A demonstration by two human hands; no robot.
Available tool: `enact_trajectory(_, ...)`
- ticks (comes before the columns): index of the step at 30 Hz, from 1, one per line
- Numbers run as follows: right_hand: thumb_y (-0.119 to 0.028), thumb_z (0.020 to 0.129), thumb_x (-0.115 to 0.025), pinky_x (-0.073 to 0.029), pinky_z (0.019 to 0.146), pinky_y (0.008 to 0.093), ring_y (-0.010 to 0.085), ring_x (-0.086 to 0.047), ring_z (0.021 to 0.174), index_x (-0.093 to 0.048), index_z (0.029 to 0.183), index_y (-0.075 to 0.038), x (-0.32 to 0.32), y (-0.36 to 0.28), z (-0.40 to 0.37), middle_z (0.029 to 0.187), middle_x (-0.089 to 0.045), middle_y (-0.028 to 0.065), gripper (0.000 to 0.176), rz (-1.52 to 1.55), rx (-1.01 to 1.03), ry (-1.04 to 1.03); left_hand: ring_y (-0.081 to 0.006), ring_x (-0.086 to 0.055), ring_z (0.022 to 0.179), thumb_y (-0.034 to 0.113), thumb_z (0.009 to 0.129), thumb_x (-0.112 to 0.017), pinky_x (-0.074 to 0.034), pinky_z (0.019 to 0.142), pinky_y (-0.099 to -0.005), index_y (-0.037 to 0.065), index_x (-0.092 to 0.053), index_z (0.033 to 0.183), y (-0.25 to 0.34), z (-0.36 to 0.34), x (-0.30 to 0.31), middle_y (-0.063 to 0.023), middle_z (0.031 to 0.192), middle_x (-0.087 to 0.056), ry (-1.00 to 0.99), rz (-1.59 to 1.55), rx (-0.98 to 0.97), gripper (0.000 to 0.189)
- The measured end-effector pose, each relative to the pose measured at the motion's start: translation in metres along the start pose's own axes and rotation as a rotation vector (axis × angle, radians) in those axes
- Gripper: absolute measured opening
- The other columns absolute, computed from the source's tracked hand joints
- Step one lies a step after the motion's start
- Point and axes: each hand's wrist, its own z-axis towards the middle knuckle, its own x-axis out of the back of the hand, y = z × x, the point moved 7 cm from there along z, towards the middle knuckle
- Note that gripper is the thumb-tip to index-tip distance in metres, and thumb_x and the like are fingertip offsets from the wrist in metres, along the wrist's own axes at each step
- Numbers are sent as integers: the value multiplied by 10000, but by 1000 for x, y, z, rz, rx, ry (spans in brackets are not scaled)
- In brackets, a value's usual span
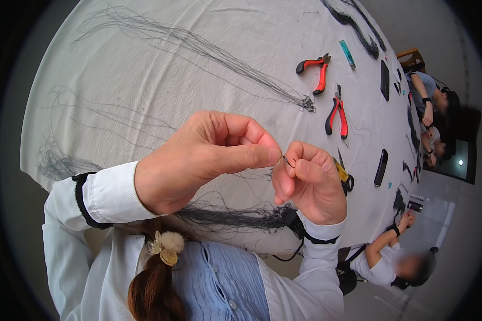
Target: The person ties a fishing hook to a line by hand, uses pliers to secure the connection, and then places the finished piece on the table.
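Observation:
In the head view, my left hand (206, 160) is closed in a pinch, thumb against forefinger, with a thin dark line at its fingertips. My right hand (310, 182) meets it, thumb and fingers pinched on a small dark hook (288, 161). The fingers partly cover the hook and the line. Beyond my hands, a bundle of dark lines (219, 58) ends in a cluster of small hooks (307, 103). Another thick bundle of black lines (225, 216) lies close to my body, below my hands.
On the white cloth (118, 69) lie red-handled cutters (320, 77), red-handled pliers (337, 115), yellow-and-black scissors (345, 175), a teal-handled tool (347, 54) and dark phone-like objects (385, 80). Co-workers (393, 251) sit along the right edge.

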Motion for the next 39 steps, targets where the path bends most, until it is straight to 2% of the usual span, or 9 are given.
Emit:
enact_trajectory(6, -121, 882, -534, -546, 587, 259, 119, -593, 616, -536, 876, -2, 0, -1, 0, 717, -602, 87, 119, -19, -9, 9, -43, -485, 719, 183, 822, -639, -391, 683, -206, 71, -618, 864, -2, -1, 1, 33, 790, -588, 7, 0, 41, 122)
enact_trajectory(9, -121, 881, -535, -545, 585, 257, 120, -593, 616, -539, 876, 2, 0, 1, 0, 714, -601, 86, 122, -8, -33, 1, -69, -552, 760, 158, 828, -620, -416, 711, -208, 21, -620, 905, -1, 0, -2, -13, 795, -623, 5, -22, 27, 157)
enact_trajectory(14, -120, 879, -537, -543, 579, 251, 123, -593, 611, -540, 872, 5, 1, 4, 2, 704, -600, 86, 125, -4, -74, 31, -159, -635, 783, 99, 839, -588, -475, 798, -277, -32, -594, 881, 10, 0, -11, -112, 808, -655, -136, -41, -45, 138)
enact_trajectory(23, -170, 893, -550, -549, 584, 258, 139, -608, 608, -529, 889, 18, 1, 8, 3, 712, -599, 100, 189, 31, -94, -20, -162, -636, 757, 110, 842, -590, -464, 802, -266, -30, -586, 865, 10, 1, -8, -116, 757, -657, -126, -63, -38, 142)
enact_trajectory(24, -182, 896, -550, -551, 586, 260, 143, -612, 608, -526, 896, 23, 0, 9, 4, 717, -599, 104, 207, 51, -101, -40, -162, -636, 757, 110, 842, -590, -464, 802, -266, -30, -586, 865, 10, 1, -8, -116, 757, -657, -125, -65, -38, 142)
enact_trajectory(26, -184, 899, -546, -552, 586, 261, 145, -615, 608, -523, 902, 26, -1, 11, 4, 720, -599, 106, 211, 60, -103, -51, -65, -540, 745, 127, 809, -637, -417, 756, -236, 64, -619, 792, 6, 2, -5, 17, 763, -610, -82, -106, 3, 67)
enact_trajectory(30, -182, 902, -540, -554, 585, 263, 141, -613, 608, -522, 914, 30, -1, 11, 4, 726, -600, 106, 213, 71, -107, -62, -63, -531, 753, 136, 815, -628, -406, 773, -241, 67, -620, 802, -1, 3, 0, 21, 769, -605, -28, -65, 26, 70)
enact_trajectory(33, -162, 902, -536, -551, 582, 260, 132, -605, 613, -527, 905, 22, -2, 10, 4, 733, -601, 99, 184, 82, -98, -60, -86, -575, 788, 163, 819, -635, -418, 818, -238, 15, -619, 852, -2, 4, 2, -30, 813, -635, -32, -63, 14, 152)
enact_trajectory(39, -118, 883, -530, -535, 606, 256, 115, -593, 630, -538, 876, 5, 3, 1, 3, 724, -600, 73, 123, -85, -15, 100, -62, -531, 757, 123, 813, -631, -405, 771, -235, 65, -618, 809, -2, 4, 0, 23, 773, -603, -25, -33, 34, 59)
